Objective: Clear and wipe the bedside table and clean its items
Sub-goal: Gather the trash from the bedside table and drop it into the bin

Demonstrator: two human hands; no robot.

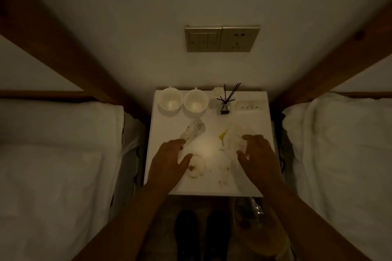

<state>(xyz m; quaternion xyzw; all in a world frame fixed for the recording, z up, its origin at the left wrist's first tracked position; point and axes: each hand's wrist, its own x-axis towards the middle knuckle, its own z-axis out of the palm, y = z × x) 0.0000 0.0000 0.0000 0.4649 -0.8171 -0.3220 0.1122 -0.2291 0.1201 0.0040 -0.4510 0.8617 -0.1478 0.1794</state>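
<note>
A white bedside table (257,125) stands against the wall between two beds. At its back stand two white cups (170,100) (195,101), a reed diffuser (224,106) and a small white tray (250,106). A crumpled clear plastic bottle (194,131) lies left of centre. My left hand (169,160) hovers over the table's front left, fingers spread, its fingertips near the bottle's lower end. My right hand (257,158) rests with fingers apart on crumpled white paper (235,135) at the front right. A stained round wrapper (196,168) lies between the hands.
White-sheeted beds (55,154) (343,144) flank the table closely, with dark wooden frames above. A switch and socket panel (221,38) is on the wall. My dark shoes (202,233) and a clear plastic bag (254,226) are on the floor below the front edge.
</note>
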